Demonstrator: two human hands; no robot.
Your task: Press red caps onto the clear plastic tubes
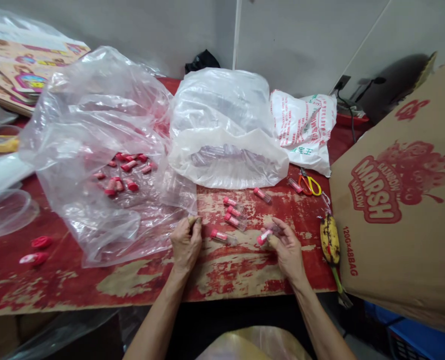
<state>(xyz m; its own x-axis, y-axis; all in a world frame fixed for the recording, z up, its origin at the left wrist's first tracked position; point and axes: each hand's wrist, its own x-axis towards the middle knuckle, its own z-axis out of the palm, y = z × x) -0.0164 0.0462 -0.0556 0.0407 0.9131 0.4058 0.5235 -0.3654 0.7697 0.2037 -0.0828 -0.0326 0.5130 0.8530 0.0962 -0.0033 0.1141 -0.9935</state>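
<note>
My right hand (287, 250) pinches a small clear tube with a pink cap (264, 236), tilted just above the worn red table (241, 277). My left hand (186, 245) is closed at the right edge of a large clear plastic bag (95, 225); what its fingers grip, if anything, is hidden. Several pink caps (128, 166) lie in that bag. Between my hands lies a capped tube (222, 236), with several more like it, such as a tube (235, 221), behind. A white plastic bag (226, 170) at the back gapes toward me, with clear tubes (226, 152) inside.
Yellow-handled scissors (311, 185) lie near a printed white bag (305, 125). A spotted banana (329, 240) rests against a big cardboard box (398, 225) on the right. At left are a clear plastic container (8, 212) and two red pieces (37, 252). A grey wall (293, 45) stands behind.
</note>
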